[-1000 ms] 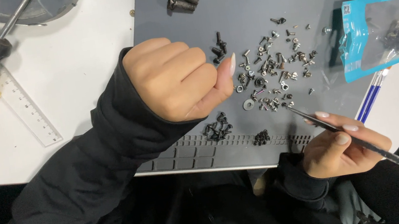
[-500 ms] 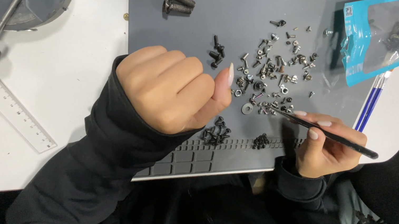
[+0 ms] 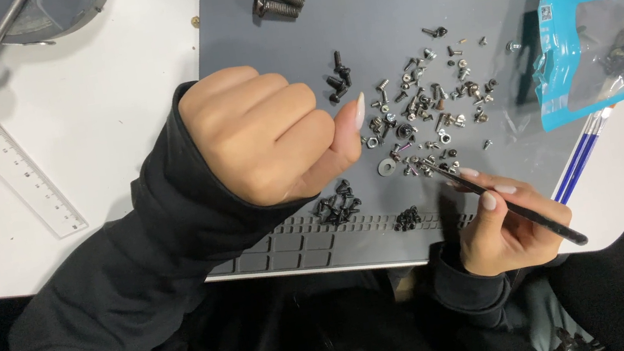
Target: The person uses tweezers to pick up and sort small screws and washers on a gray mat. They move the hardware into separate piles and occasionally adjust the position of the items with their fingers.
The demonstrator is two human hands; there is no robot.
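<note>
The right hand [image 3: 504, 228], lower right of the frame, pinches black tweezers [image 3: 504, 199] between thumb and fingers. The tool's long axis runs from lower right up to the left, its tip touching the lower edge of the scattered screws [image 3: 431, 111] on the grey mat [image 3: 386, 13]. The pile lies up and left of the grip. The left hand [image 3: 268, 132], centre frame, is curled in a fist, thumb extended beside the pile; whether it encloses anything cannot be told. A blue bag [image 3: 610, 53] lies at right.
</note>
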